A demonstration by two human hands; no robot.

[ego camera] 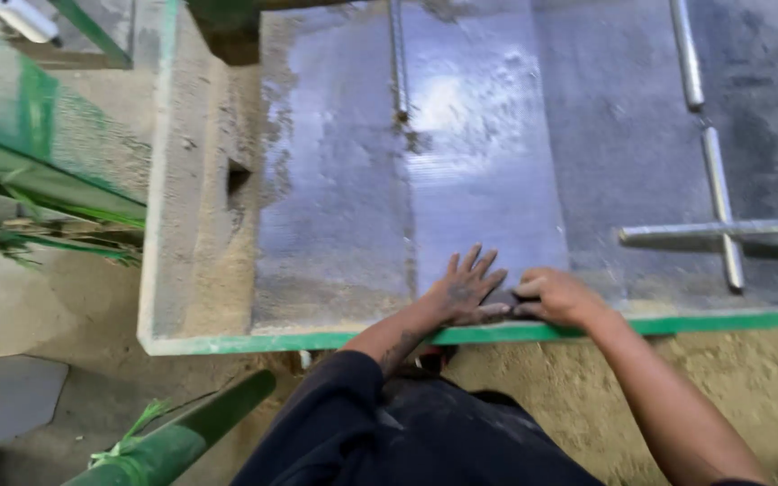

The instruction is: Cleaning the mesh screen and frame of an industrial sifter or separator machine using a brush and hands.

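While my left hand [466, 290] lies flat with its fingers spread on the dusty metal sheet [488, 153], my right hand [558, 297] sits just beside it, curled, the fingertips bent down against the same near edge of the sheet; whether they pinch anything there I cannot tell. Both hands rest right above the green front rim [254, 342] of the table, and the sheet stretches away from me across the whole tabletop. I judge the risks to be these: the sheet's edge may be sharp, and if my palm slides on the fine sawdust coating it, skin could drag along that edge. The dust itself makes the grip poor, so a push could slip. My left forearm reaches forward from a dark sleeve [344, 405], wrist low; my right arm comes in bare from the right, elbow out, wrist slightly raised. The steel rods [718, 193] lie well apart.
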